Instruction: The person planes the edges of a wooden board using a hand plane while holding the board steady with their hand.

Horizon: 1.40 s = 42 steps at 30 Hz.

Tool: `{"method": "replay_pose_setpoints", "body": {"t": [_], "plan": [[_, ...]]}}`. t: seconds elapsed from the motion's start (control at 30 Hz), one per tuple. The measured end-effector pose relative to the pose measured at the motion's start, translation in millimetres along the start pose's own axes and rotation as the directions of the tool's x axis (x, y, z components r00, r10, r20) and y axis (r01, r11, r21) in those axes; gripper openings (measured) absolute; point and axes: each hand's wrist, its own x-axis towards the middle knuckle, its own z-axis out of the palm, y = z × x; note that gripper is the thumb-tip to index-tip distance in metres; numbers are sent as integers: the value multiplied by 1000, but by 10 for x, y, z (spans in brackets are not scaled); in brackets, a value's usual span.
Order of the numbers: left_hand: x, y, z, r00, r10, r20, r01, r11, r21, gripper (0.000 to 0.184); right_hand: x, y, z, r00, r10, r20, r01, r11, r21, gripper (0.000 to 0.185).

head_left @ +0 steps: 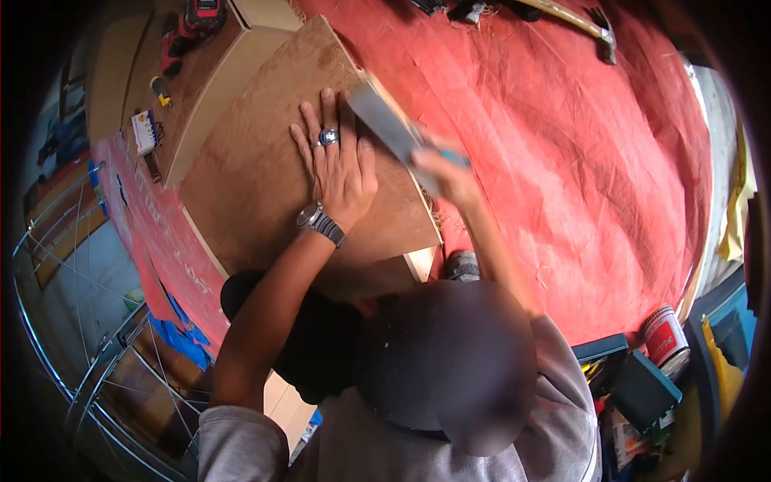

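1. The left hand [344, 173] lies flat on the wide brown wooden board [257, 189], near the board's right edge, fingers somewhat spread, gripping nothing. A thick silver-coloured ring [328, 137] sits on one finger, and a dark-banded wristwatch [321, 222] circles the wrist.
2. The right hand [451, 175] is closed around a long flat grey tool [384, 119] with a teal part; blur hides its exact kind. The tool slants along the board's right edge, its far end close to the left fingertips. Whether it touches the edge, I cannot tell.
3. The board is tilted to the viewer's frame, its far corner pointing away from the person; thin pale wood shavings [434, 210] cling about its right edge.
4. To the board's right spreads a creased red sheet [578, 169]. Toward the sheet's far right corner lies a wooden-handled hammer [593, 30].
5. Left of the board is a dark brown wooden panel [202, 71]: a red-and-black power drill [195, 22] at its far end, a small yellow-and-black tool [161, 92] by its left edge, and a small white-and-blue box [144, 132] at its near left corner.
6. Beside the sheet's near right corner stands a red-and-white cylindrical can [665, 337].
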Motion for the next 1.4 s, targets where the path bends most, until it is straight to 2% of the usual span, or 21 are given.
{"method": "replay_pose_setpoints", "body": {"t": [0.03,0.13,0.17,0.23,0.3,0.37,0.47,0.53,0.6,0.7,0.83,0.9,1.0,1.03,1.1,1.17,1.2,1.3,1.37,1.4], "plan": [[-11,-22,28,1000,1,15,-2,1000,24,62,329,-161,30,999,-30,34,28,999,38,63],[2,-17,33,1000,2,-7,-2,1000,16,61,427,-242,37,996,-69,57,69,998,4,66],[-17,-30,46,1000,-8,9,8,1000,12,62,251,-205,11,1000,-11,0,11,1000,-25,67],[18,26,-11,1000,-11,-2,11,1000,-4,63,-246,22,-99,999,6,-51,-10,997,-72,67],[30,33,-32,1000,-29,9,29,1000,-12,65,-849,330,-150,982,80,-173,-83,996,-13,71],[44,24,-23,1000,-27,5,27,999,-21,65,-1286,343,-222,981,130,-143,-141,987,-70,73],[35,38,-30,999,-27,20,28,1000,-13,64,-1095,296,-143,993,61,-100,-60,998,8,68],[67,37,-32,1000,-23,8,23,1000,0,64,-64,53,-10,995,28,-96,-29,999,-13,62],[11,18,-16,1000,-19,15,19,1000,14,63,416,-390,144,997,-55,46,55,998,-16,59],[32,18,-18,1000,-17,-3,17,1000,-20,63,203,-202,122,1000,0,-31,5,989,148,59],[38,27,-56,999,-44,26,45,998,-34,63,-848,321,-236,990,95,-103,-96,995,-1,71],[54,21,-51,999,-46,15,47,997,-54,63,-1221,146,-215,992,95,-84,-107,981,-159,80],[27,-3,-20,999,-39,11,39,998,-55,63,-1031,190,-170,984,119,-136,-130,988,-78,70],[39,0,-18,999,-33,2,33,998,-50,63,-709,197,-130,985,84,-152,-94,994,-61,63],[23,-4,-22,1000,-26,4,26,999,-23,63,-120,-169,-134,999,47,6,-46,990,-135,60],[41,-32,-34,1000,-22,-10,21,1000,-19,63,-90,-192,-65,1000,15,5,-14,996,-85,58],[27,-32,-34,1000,-24,-14,23,999,-35,63,-136,-194,-51,1000,10,-1,-10,998,-58,58],[64,24,-21,1000,-26,-15,25,998,-50,63,-583,133,-184,996,19,-92,-36,983,-183,63],[33,8,-22,999,-32,0,32,999,-31,63,-1064,344,-225,987,73,-141,-81,996,-49,65],[53,2,-18,999,-34,0,34,999,-28,63,-1226,298,-219,988,80,-136,-88,995,-55,65]]}}
